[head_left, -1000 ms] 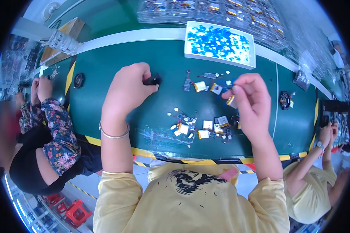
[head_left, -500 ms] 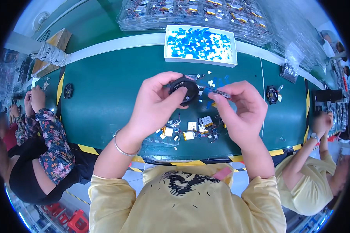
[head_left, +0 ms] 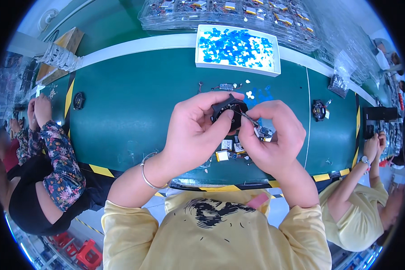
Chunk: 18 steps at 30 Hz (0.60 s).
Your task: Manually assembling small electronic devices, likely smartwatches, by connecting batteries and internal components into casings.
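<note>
My left hand (head_left: 191, 130) is closed around a round black watch case (head_left: 219, 108), its open side tilted to the right. The left thumb lies across the inside of the case. Close against its right edge, my right hand (head_left: 276, 137) pinches a thin dark part (head_left: 251, 119) between thumb and fingers; its exact kind is unclear. Just below those fingertips shows a small circuit board (head_left: 264, 132), partly covered by the hand; whether it is attached to the pinched part I cannot tell. Several flat silver batteries (head_left: 222, 155) with small wired parts lie on the green table under my hands.
A white box (head_left: 237, 69) of blue and white pieces stands beyond my hands, before clear trays (head_left: 265, 20) of electronics. Another board (head_left: 227, 86) and blue pieces lie nearer. Watch cases rest at left (head_left: 78, 101) and right (head_left: 319, 110). Co-workers sit on both sides.
Both hands have come together: the watch case has moved right and tilted, and the part in my right hand now meets its edge. The view has shifted slightly.
</note>
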{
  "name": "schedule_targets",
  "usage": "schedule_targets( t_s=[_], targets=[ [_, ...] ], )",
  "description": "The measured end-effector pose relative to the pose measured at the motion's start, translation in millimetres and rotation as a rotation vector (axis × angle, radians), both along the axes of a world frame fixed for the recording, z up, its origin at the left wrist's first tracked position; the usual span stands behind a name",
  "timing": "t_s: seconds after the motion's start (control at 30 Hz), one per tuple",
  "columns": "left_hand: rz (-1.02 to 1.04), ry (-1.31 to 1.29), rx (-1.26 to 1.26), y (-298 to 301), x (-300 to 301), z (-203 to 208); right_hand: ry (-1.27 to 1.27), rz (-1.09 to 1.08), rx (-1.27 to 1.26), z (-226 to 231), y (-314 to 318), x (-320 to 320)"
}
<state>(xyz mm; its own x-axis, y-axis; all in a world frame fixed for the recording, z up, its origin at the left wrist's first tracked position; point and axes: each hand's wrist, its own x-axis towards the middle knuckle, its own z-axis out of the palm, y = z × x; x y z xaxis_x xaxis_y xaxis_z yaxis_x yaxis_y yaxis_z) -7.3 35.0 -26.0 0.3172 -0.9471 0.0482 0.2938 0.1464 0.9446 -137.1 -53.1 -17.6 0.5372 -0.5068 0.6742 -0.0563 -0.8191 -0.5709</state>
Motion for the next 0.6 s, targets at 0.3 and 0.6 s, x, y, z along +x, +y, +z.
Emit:
schedule_targets(
  t_s=[0.3, 0.6],
  targets=[
    [-0.039, 0.042, -0.052, 3.0, 2.2, -0.9, 0.036, 0.002, 0.071, 1.0, 2.2, -6.3],
    [-0.045, 0.04, -0.006, 1.6, 4.5, 5.3, -0.008, 0.164, 0.162, 6.4, 0.1, -10.0]
  ],
)
